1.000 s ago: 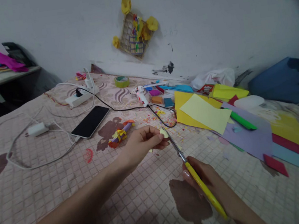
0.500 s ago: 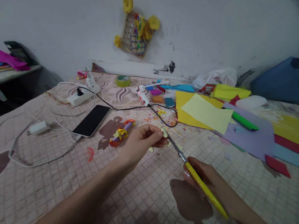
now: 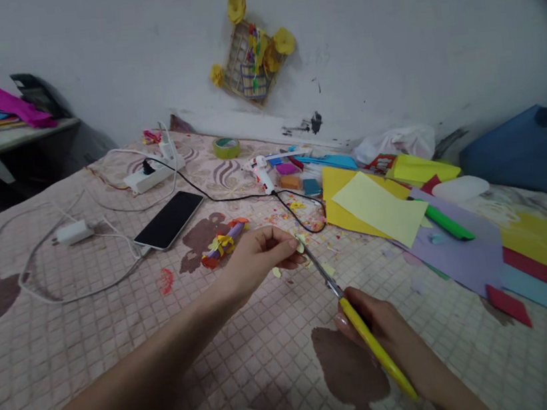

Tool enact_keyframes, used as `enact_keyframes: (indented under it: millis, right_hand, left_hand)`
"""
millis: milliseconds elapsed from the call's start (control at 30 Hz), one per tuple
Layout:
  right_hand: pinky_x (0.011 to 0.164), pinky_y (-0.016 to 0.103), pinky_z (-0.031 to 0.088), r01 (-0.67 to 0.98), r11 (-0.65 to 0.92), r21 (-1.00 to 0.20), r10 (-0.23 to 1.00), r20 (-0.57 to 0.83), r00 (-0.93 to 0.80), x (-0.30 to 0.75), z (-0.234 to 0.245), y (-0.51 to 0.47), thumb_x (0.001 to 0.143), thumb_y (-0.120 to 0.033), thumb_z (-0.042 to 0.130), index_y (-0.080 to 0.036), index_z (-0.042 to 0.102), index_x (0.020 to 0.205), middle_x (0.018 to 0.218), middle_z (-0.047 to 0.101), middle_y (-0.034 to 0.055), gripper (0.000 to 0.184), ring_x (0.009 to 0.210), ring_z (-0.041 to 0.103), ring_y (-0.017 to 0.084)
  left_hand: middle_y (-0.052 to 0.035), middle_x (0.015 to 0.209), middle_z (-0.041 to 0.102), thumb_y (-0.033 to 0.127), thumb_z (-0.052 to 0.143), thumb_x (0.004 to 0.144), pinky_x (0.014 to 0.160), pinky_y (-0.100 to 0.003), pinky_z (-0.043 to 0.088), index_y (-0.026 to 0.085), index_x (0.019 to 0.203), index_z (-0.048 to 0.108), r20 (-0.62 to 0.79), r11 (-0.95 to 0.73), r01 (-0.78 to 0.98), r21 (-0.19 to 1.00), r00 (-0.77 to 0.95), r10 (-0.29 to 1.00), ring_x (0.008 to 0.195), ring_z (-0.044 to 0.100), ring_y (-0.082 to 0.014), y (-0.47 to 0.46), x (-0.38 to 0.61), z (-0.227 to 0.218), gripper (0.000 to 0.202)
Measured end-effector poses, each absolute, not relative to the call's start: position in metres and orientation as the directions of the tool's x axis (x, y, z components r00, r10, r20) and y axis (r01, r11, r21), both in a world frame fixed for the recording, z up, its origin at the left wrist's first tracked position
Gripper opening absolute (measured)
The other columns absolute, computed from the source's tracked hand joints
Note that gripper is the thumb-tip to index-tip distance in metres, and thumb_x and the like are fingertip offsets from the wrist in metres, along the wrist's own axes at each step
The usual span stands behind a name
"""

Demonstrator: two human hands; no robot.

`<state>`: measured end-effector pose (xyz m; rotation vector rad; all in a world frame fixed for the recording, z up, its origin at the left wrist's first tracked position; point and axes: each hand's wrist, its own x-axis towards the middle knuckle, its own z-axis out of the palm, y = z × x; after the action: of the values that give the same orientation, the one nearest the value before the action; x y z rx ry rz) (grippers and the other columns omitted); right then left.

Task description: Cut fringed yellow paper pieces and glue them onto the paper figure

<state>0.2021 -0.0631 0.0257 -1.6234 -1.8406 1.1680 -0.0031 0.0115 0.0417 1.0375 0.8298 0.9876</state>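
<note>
Between thumb and fingers, my left hand (image 3: pixel 275 248) pinches a small pale yellow paper piece (image 3: pixel 300 247). My right hand (image 3: pixel 371 316) grips yellow-handled scissors (image 3: pixel 372 343), whose blades point up and left and meet the paper piece at their tips. Whether the blades are parted there is too small to tell. Pale yellow scraps (image 3: pixel 329 269) lie on the cloth under the blades. Just beyond my left hand rests a purple paper roll (image 3: pixel 230 236) with yellow and orange paper pieces on it.
A phone (image 3: pixel 169 221) on a cable, a power strip (image 3: pixel 153 174) and green tape (image 3: pixel 226 147) are at the left and back. A white glue gun (image 3: pixel 264 178) trails a black cord. Coloured sheets (image 3: pixel 379 208) and a green marker-like roll (image 3: pixel 448 222) cover the right side.
Both hands keep nearly the same pose, with the scissors still at the paper piece. The whole view has shifted very slightly.
</note>
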Motion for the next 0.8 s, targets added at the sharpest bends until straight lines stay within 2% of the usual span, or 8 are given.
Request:
enact_keyframes:
  millis: [167,367,633,800]
  right_hand:
    - [0.048,0.022,0.036,0.571,-0.058,-0.819,0.954,-0.215,-0.211,0.2,0.024,-0.064,0.079,-0.032,0.057,-0.02,0.045,0.066,0.058,0.049,-0.0041,0.021,0.051,0.042,0.011]
    - [0.042,0.021,0.032,0.52,-0.113,-0.846,0.941,-0.259,-0.216,0.194,0.027,-0.065,0.077,-0.034,0.054,-0.02,0.043,0.066,0.056,0.042,-0.0055,0.021,0.047,0.037,0.009]
    - [0.049,0.023,0.034,0.504,-0.044,-0.862,0.957,-0.182,-0.227,0.196,0.02,-0.067,0.08,-0.039,0.053,-0.02,0.045,0.069,0.061,0.043,-0.0039,0.024,0.054,0.04,0.011]
    - [0.049,0.023,0.034,0.485,-0.076,-0.871,0.957,-0.201,-0.21,0.192,0.02,-0.068,0.079,-0.04,0.051,-0.02,0.043,0.069,0.06,0.042,-0.0043,0.024,0.054,0.039,0.011]
  left_hand:
    - [-0.0027,0.068,0.067,0.023,0.067,0.075,0.064,-0.024,0.05,0.012,0.074,0.057,-0.1,0.194,-0.265,0.945,0.331,0.938,0.064,0.064,-0.0107,0.011,-0.002,0.042,0.014]
    - [-0.0025,0.07,0.067,0.024,0.066,0.076,0.066,-0.024,0.05,0.012,0.074,0.057,-0.105,0.212,-0.304,0.929,0.333,0.937,0.066,0.065,-0.0113,0.009,0.0,0.041,0.015]
    - [-0.0005,0.069,0.065,0.02,0.065,0.076,0.066,-0.023,0.049,0.013,0.074,0.057,-0.114,0.23,-0.383,0.895,0.303,0.946,0.064,0.063,-0.0094,0.005,0.005,0.04,0.011]
    - [-0.0002,0.071,0.064,0.018,0.065,0.075,0.066,-0.024,0.049,0.013,0.073,0.056,-0.13,0.257,-0.433,0.864,0.302,0.944,0.066,0.062,-0.0102,0.001,0.007,0.041,0.01]
